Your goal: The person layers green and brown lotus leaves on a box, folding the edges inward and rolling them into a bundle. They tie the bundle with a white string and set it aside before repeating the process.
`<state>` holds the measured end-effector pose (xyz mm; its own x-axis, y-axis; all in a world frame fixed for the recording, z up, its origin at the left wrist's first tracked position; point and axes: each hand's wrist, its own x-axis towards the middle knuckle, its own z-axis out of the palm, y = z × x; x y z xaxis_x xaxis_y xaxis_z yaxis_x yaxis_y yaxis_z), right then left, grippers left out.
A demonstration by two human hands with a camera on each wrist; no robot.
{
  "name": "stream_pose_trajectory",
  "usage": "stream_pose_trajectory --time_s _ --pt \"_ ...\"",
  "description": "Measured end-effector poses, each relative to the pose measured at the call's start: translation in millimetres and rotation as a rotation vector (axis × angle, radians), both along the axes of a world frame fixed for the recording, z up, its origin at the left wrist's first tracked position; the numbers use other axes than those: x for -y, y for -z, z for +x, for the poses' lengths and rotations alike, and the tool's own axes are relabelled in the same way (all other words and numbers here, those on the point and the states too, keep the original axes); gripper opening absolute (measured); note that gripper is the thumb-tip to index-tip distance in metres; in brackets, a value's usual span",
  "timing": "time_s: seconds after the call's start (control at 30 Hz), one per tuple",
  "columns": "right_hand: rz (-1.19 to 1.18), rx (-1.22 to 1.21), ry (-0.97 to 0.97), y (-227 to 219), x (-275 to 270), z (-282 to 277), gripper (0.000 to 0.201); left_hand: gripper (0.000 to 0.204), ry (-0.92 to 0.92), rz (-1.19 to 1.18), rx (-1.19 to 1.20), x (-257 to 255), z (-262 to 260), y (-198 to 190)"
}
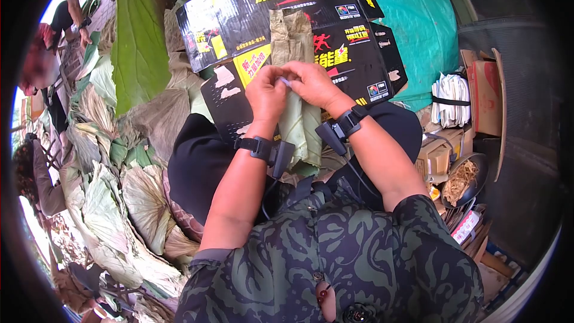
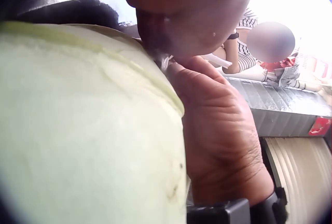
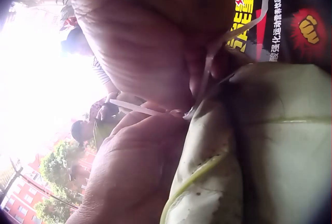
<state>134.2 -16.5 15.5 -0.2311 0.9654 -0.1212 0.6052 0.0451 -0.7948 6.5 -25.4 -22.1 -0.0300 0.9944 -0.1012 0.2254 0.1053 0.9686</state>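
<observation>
A long bundle of folded, dried pale-green leaves (image 1: pixel 304 128) lies over the cardboard, between the person's forearms. At its middle the left hand (image 1: pixel 264 93) and right hand (image 1: pixel 318 87) meet, fingertips close together. Both hands pinch a thin whitish plastic string (image 3: pixel 132 107), drawn in at the bundle's side. One loose end of it sticks out past the fingers in the right wrist view, and another stretch runs up by the other hand. The crossing of the string is mostly hidden by the fingers. In the left wrist view the pale leaf (image 2: pixel 93 125) fills the near side.
Flattened black printed cardboard (image 1: pixel 335 18) lies in front of the knees. Large dried leaves (image 1: pixel 107 227) pile up at left, below a hanging green leaf (image 1: pixel 140 36). A teal sheet (image 1: pixel 412 24), tied papers (image 1: pixel 451 100) and boxes stand at right. Other people sit at far left.
</observation>
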Motion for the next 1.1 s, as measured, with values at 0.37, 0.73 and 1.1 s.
stream_pose_trajectory --time_s 0.37,0.73,1.1 --pt "-0.228 -0.105 -0.060 7 -19 16 0.016 0.007 -0.040 0.234 -0.074 0 -3 10" --pt "0.240 0.114 -0.005 -6 -14 -2 0.005 0.008 0.042 0.199 0.038 0 -9 2" --pt "0.727 0.648 -0.109 -15 -17 21 0.009 0.015 -0.101 -0.023 0.055 4 -13 2"
